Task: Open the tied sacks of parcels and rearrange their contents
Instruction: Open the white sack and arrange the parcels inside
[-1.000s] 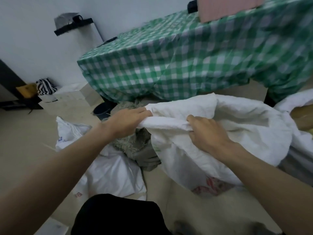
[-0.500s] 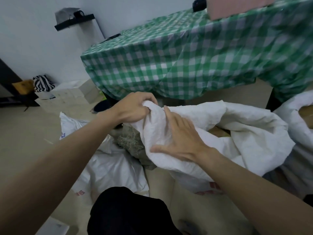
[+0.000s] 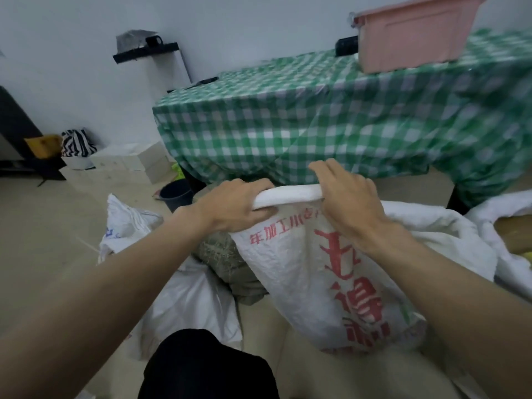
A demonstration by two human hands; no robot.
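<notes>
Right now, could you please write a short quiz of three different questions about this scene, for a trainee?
1. True or false: both hands, the left hand and the right hand, grip the rolled rim of the white sack.
2. Which colour is the print on that sack? A green, B red, C black.
3. Fill in: the pink box stands on the table with the green checked ____.

Key: 1 true. 2 B. 3 cloth.
</notes>
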